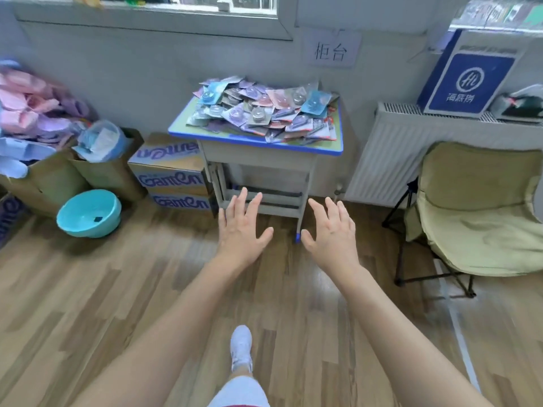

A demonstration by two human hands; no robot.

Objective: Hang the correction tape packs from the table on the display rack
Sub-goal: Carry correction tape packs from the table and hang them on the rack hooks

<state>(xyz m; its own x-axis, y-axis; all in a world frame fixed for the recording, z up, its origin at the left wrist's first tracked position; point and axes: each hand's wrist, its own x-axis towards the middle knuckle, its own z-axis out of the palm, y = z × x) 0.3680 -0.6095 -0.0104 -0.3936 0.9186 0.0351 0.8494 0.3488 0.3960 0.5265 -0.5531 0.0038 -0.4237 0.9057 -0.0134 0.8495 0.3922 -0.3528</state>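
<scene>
A heap of correction tape packs (261,110) in blue, pink and purple card covers the top of a small school desk (255,145) with a blue edge, standing against the far wall. My left hand (242,227) and my right hand (330,230) are stretched out side by side in front of me, palms down, fingers spread, both holding nothing. They are well short of the desk, over the wooden floor. No display rack is in view.
Stacked cardboard boxes (173,174) and a teal basin (89,214) sit left of the desk, with bags of pink and purple goods (35,113) behind. A radiator (390,160) and a folding chair (479,212) stand on the right. My shoe (241,348) is on the floor below.
</scene>
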